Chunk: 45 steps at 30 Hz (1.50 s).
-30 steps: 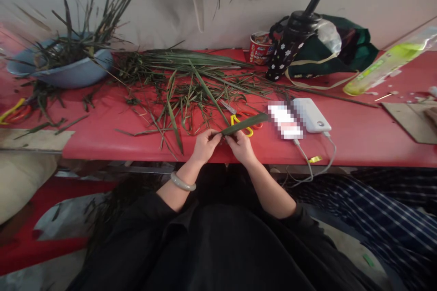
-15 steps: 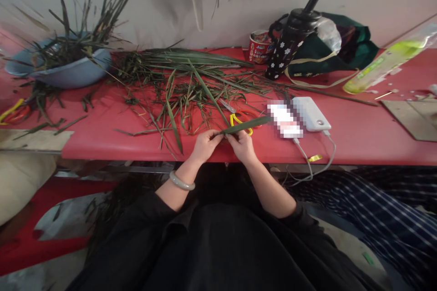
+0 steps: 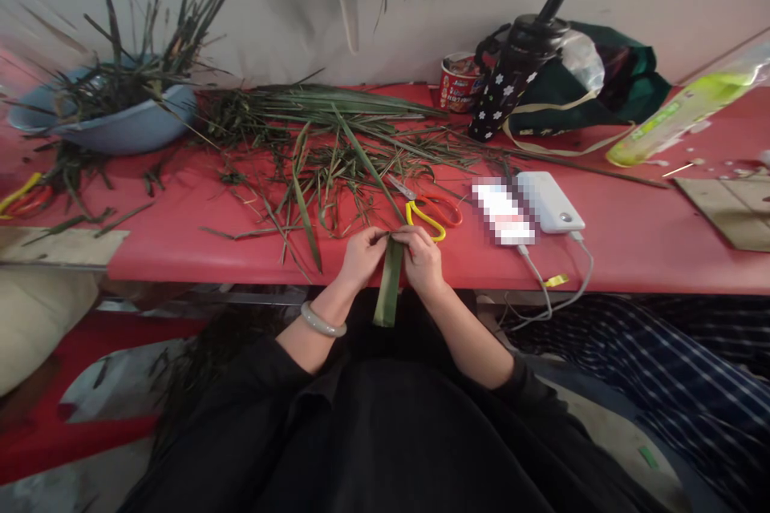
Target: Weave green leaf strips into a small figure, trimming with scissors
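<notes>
Head camera view: a broad green leaf strip (image 3: 388, 284) is hanging at the centre of the frame, between the person's two hands. Its long axis is running almost straight down the picture from the fingertips, with its lower end slanting slightly towards the left of the frame. That free end is passing below the front edge of the red tabletop (image 3: 198, 263) and showing against the dark clothing.

The left hand (image 3: 363, 255) is bringing thumb and fingers together on the strip's top end, and the right hand (image 3: 423, 260) is pinching there too, so each grip is clamping the leaf. The fingers are hiding the exact fold or join. Both grips are sitting close together, just beside one another; the strip's upper part is lying nearer the right hand, along its inner side, while the lower end is hanging apart from both.

A narrower long leaf (image 3: 366, 155) is slanting from the upper middle of the frame down to the fingertips; whether it is joining the held strip, I cannot tell. Scissors (image 3: 415, 200) with yellow and red handles are lying just beyond the right hand, and loose leaf pieces (image 3: 337, 172) are spreading across the middle of the frame.
</notes>
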Available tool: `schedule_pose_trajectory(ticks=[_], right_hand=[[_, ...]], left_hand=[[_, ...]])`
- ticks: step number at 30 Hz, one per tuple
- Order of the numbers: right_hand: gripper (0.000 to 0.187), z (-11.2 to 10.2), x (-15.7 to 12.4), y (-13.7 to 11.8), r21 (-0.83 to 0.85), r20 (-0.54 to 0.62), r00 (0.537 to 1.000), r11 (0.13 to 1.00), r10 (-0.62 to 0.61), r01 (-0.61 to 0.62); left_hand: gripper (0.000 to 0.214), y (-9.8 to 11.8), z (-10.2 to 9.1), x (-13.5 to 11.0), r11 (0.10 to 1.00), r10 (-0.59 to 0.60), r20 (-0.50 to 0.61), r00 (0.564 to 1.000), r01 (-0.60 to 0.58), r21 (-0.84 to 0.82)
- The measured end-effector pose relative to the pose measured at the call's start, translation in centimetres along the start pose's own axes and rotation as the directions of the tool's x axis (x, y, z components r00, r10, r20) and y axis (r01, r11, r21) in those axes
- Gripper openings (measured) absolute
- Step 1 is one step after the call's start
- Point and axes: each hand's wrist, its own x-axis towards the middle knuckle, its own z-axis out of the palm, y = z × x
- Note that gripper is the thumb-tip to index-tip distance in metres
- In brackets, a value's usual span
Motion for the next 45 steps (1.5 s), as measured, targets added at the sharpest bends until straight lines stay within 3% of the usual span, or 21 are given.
schedule_pose_trajectory(ticks=[6,10,13,20,26,33,39,45], right_hand=[[0.023,0.4,0.0,0.2,-0.121,0.021,0.999,0.992,-0.033,0.036],[0.024,0.2,0.0,0.2,-0.109,-0.026,1.000,0.994,0.003,-0.006],[0.024,0.1,0.0,0.0,-0.059,0.000,0.999,0.997,0.045,-0.045],[0.016,-0.2,0.0,0.1,0.070,0.029,0.995,0.993,0.090,-0.092],[0.015,-0.1,0.4,0.4,-0.018,0.076,0.980,0.983,0.186,-0.185],[0.015,-0.2,0.7,0.5,-0.023,0.101,0.974,0.979,0.204,-0.202],[0.013,-0.2,0.8,0.3,0.012,0.087,0.970,0.973,0.228,-0.230],[0.019,-0.1,0.8,0.1,0.088,0.036,0.946,0.942,0.321,-0.323]], left_hand=[[0.013,1.4,0.0,-0.2,0.993,-0.095,0.010,0.995,0.096,-0.076],[0.016,1.1,-0.4,-0.4,0.997,-0.063,0.084,0.994,0.067,-0.041],[0.020,0.4,-0.9,-0.5,1.000,-0.025,0.128,0.991,0.027,-0.014],[0.023,-0.3,-0.9,-0.2,0.998,0.042,0.071,0.997,-0.038,-0.052],[0.020,-0.4,-1.0,-0.3,0.994,0.079,0.078,0.994,-0.085,0.073],[0.018,-0.4,-0.9,-0.2,0.982,0.114,0.061,0.992,-0.122,0.147],[0.016,0.0,-0.9,0.0,0.996,0.058,0.099,0.993,-0.064,0.054],[0.019,-0.2,-0.7,0.0,0.994,0.019,-0.016,1.000,-0.020,-0.108]])
